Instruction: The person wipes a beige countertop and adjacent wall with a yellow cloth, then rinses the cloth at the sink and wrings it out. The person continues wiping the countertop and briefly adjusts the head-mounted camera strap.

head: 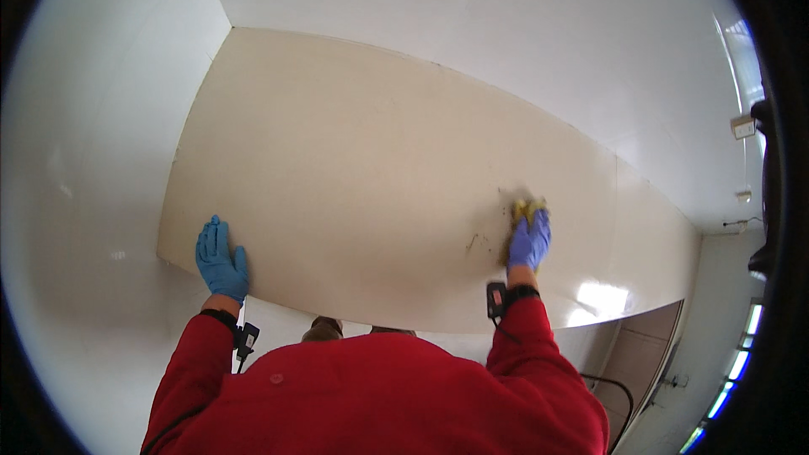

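A long beige countertop (354, 158) stretches before me. My left hand (222, 265), in a blue glove, rests palm down near its front left corner, fingers pointing away from me, with nothing in it. My right hand (529, 241), in a purple-blue glove, presses a yellow cloth or sponge (531, 207) onto the right part of the top. Dark smudges and specks (479, 241) lie on the surface just left of that hand. The underside of the yellow thing is hidden.
White walls (114, 139) border the countertop at the left and back. At the far right, a small white box (743, 127) and cables sit by the wall. A curved dark metal bar (622, 385) and a brown door or panel (644, 344) show low on the right. Light glares near the front right edge.
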The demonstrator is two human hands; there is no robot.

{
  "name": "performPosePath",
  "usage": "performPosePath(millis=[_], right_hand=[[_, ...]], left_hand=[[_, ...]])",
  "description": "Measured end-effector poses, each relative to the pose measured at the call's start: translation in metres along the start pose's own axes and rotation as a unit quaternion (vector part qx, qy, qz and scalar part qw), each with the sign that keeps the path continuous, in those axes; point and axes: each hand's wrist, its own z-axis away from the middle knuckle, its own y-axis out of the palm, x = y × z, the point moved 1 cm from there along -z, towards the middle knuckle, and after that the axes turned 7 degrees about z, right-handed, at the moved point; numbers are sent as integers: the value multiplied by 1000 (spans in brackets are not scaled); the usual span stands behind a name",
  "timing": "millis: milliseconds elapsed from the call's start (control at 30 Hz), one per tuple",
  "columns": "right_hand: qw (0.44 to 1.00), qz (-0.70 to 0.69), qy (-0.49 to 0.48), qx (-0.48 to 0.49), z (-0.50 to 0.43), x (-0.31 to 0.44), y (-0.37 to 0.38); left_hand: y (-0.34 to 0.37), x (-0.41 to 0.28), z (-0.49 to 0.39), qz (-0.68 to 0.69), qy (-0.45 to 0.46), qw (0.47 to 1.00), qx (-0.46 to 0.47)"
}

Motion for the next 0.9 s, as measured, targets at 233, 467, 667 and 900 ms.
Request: performPosePath(millis=[233,467,667,900], right_hand=[[989,25,-140,41,1,211,25],[925,-278,-141,219,12,287,15],[709,-644,49,283,-16,81,-81],[920,-308,236,56,66,-144,-79]], left_hand=[[9,6,0,0,-6,1000,-14],[9,8,-4,2,3,1000,-12],[12,2,-8,1,18,1000,-22],[14,0,-14,-12,11,1000,-7]])
